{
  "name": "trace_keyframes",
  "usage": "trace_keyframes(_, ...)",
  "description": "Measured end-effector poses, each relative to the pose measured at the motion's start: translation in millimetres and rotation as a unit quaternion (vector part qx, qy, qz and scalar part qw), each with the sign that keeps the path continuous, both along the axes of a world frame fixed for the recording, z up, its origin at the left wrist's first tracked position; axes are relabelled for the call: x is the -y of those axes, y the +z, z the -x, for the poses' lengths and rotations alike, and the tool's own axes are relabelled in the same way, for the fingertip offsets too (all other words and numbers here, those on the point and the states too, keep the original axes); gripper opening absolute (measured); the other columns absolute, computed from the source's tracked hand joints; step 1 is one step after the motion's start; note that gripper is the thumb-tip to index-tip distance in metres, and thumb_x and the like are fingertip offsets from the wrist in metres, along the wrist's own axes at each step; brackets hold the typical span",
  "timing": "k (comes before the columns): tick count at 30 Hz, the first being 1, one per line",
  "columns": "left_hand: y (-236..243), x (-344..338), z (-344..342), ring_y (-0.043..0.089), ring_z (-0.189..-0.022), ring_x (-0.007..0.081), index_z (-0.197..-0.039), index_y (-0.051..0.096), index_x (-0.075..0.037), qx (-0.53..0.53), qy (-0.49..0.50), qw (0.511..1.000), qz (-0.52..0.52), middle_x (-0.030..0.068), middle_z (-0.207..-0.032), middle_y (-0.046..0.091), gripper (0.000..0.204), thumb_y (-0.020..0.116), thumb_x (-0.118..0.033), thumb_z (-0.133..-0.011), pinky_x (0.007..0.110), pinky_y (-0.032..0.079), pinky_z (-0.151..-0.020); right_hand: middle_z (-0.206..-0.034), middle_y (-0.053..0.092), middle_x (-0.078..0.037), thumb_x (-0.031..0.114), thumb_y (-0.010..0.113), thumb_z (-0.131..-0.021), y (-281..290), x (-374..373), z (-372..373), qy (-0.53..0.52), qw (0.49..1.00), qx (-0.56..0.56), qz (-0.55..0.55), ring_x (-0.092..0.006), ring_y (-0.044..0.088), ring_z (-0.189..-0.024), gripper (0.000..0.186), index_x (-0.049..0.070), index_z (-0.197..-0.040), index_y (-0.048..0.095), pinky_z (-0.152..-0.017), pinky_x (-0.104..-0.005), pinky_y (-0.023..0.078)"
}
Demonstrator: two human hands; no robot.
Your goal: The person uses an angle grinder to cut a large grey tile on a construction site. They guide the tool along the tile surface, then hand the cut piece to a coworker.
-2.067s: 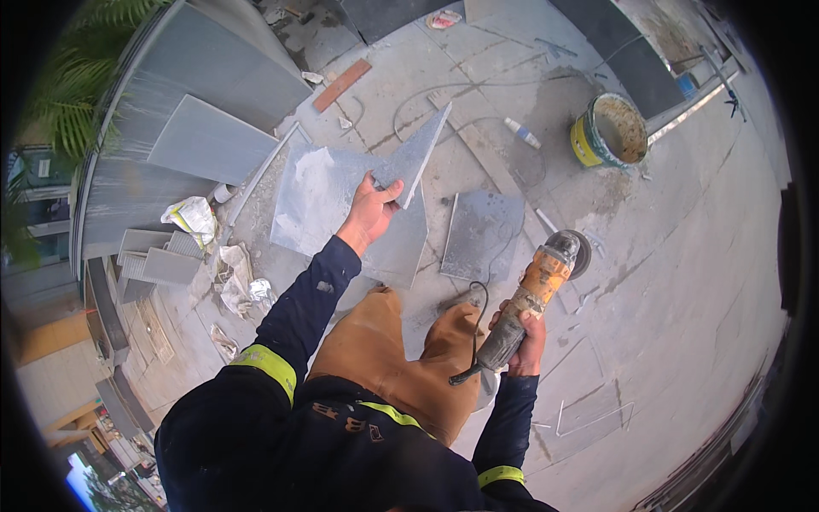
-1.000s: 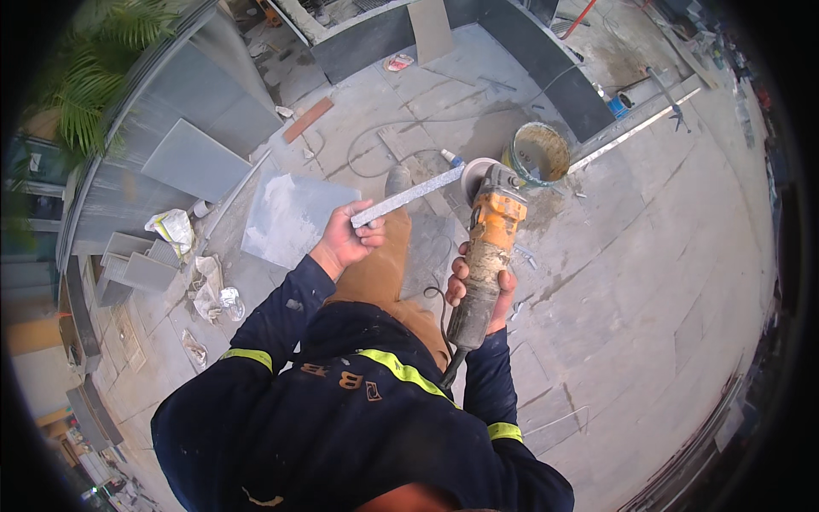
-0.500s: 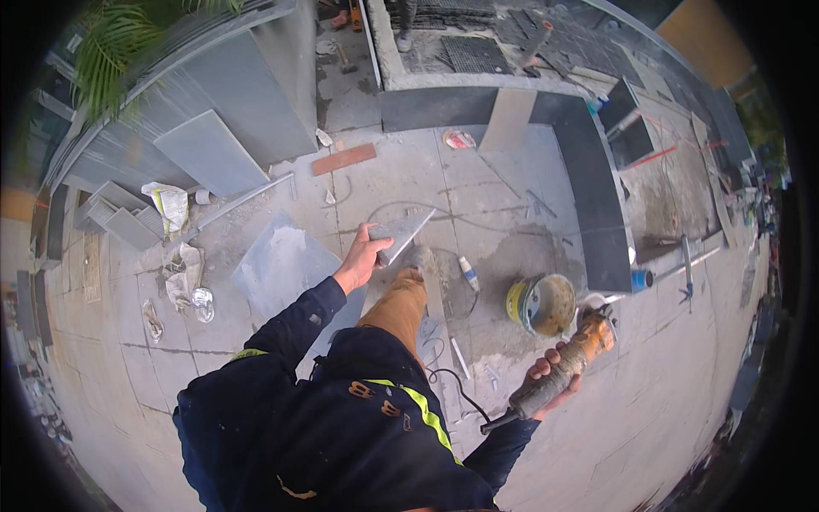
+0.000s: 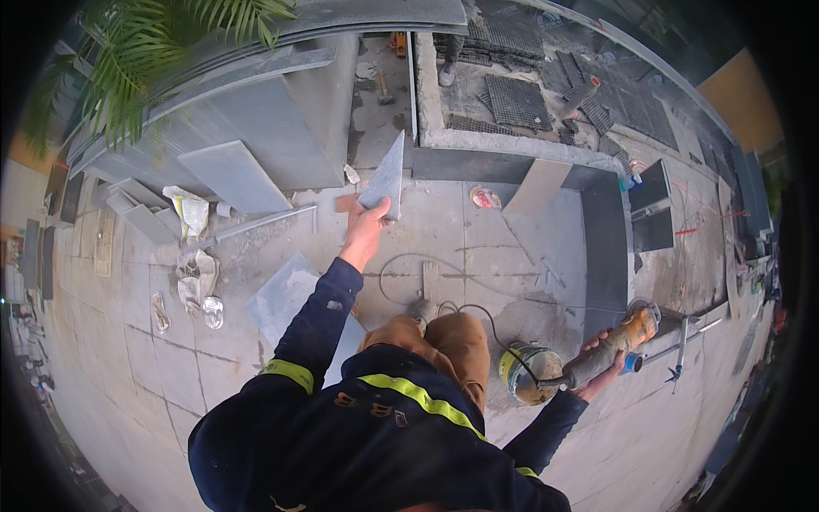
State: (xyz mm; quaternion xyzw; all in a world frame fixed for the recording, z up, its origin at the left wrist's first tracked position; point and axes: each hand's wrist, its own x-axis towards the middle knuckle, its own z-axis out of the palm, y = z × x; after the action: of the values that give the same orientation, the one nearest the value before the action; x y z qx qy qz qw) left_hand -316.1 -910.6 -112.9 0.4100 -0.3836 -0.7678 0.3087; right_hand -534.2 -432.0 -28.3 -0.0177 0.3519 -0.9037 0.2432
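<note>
My left hand (image 4: 367, 232) is stretched ahead, its fingers closed on the lower end of a triangular piece of grey tile (image 4: 386, 181) whose sharp tip points away from me. Off to the right, my right hand (image 4: 607, 367) wraps round the grey body of an angle grinder (image 4: 616, 346). The grinder's orange head points up and to the right, and its dark cord trails back to the left across a bucket. That yellow-labelled bucket (image 4: 512, 363) stands on the floor just left of the grinder, with murky contents.
A large grey slab (image 4: 286, 294) lies on the floor to my left. Other panels (image 4: 235, 175) lean by the wall, near crumpled bags (image 4: 196, 277). Loops of cable (image 4: 384, 273) cross the tiles ahead. A low dark wall (image 4: 601, 247) bounds the right, beside a caulking gun (image 4: 678, 363).
My left hand has carried the tile piece forward, and it now points more upright. The grinder in my right hand has moved right and slightly up. The view has shifted.
</note>
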Motion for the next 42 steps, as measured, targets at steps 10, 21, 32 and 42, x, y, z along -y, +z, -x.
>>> trace_keyframes(10, -9, 90, 90, 0.063, -0.085, 0.0207, -0.111, 0.057, -0.003, -0.088, 0.022, 0.989, -0.114, 0.0075, -0.098, 0.064, 0.027, 0.071, -0.015, -0.091, 0.036, 0.05, -0.07, -0.108, 0.057, -0.014, 0.038, 0.066, -0.088, -63, 113, 120, 0.073, 0.993, 0.053, 0.08, -0.0258, 0.059, -0.09, 0.057, 0.0, -0.125, 0.046, -0.079, -0.0384, 0.055)
trace_keyframes(21, -43, 190, 298, 0.062, -0.079, 0.019, -0.115, 0.044, -0.01, 0.056, 0.027, 0.996, -0.063, 0.0067, -0.104, 0.062, 0.041, 0.073, -0.006, -0.087, 0.036, 0.051, -0.063, -0.101, 0.062, -0.014, 0.041, 0.065, -0.089, -142, 224, 216, 0.043, 0.972, 0.21, 0.096, -0.025, 0.062, -0.082, 0.052, 0.0, -0.118, 0.051, -0.075, -0.0381, 0.056)
trace_keyframes(32, -91, 258, 417, 0.059, -0.082, 0.0235, -0.116, 0.048, -0.012, 0.014, 0.042, 0.983, -0.178, 0.006, -0.101, 0.06, 0.039, 0.074, -0.007, -0.088, 0.039, 0.048, -0.067, -0.1, 0.061, -0.013, 0.041, 0.066, -0.088, -150, 226, 252, -0.011, 0.976, 0.2, 0.085, -0.0263, 0.062, -0.083, 0.051, 0.002, -0.116, 0.052, -0.075, -0.0391, 0.057)
trace_keyframes(42, -39, 328, 581, 0.06, -0.076, 0.0252, -0.109, 0.056, 0.004, 0.2, 0.104, 0.965, 0.134, 0.0165, -0.098, 0.063, 0.039, 0.075, -0.007, -0.077, 0.042, 0.045, -0.051, -0.1, 0.062, -0.013, 0.042, 0.066, -0.088, -151, 263, 243, -0.033, 0.97, 0.224, 0.086, -0.0249, 0.062, -0.083, 0.05, 0.003, -0.116, 0.053, -0.074, -0.0383, 0.056)
